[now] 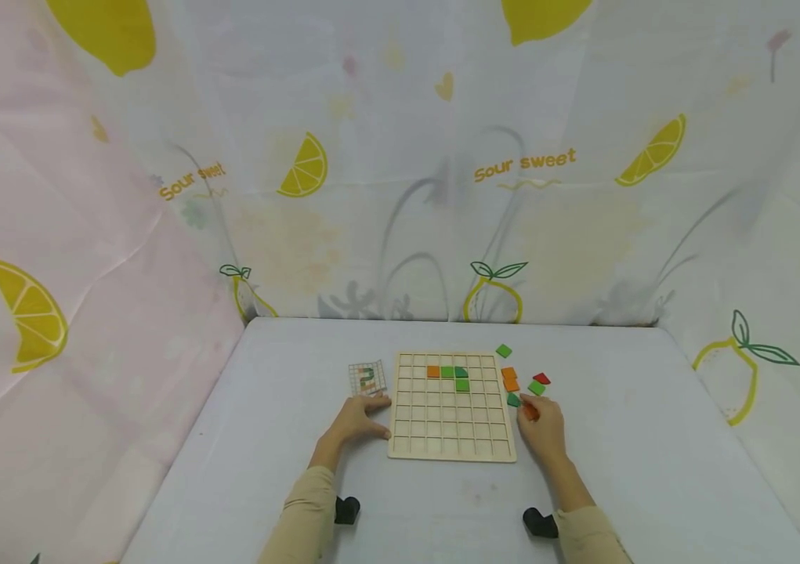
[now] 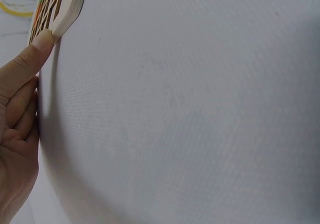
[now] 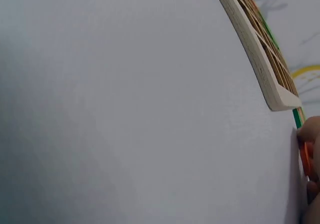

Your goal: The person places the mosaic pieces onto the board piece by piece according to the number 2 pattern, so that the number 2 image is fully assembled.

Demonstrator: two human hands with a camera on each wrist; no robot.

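Pinching an orange tile point(image 1: 530, 410) in my right hand point(image 1: 544, 429) by the grid board's point(image 1: 453, 450) right edge, my flat, open left hand point(image 1: 357, 421) bracing its left edge, I risk nudging loose tiles.

Makeshift recording booth: lemon-print curtain point(image 1: 442, 157) walls enclosing white-covered table point(image 1: 653, 439).

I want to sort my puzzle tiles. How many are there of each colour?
Green tiles: 6
Orange tiles: 4, one pinched in the right hand
Red tiles: 1
Total: 11
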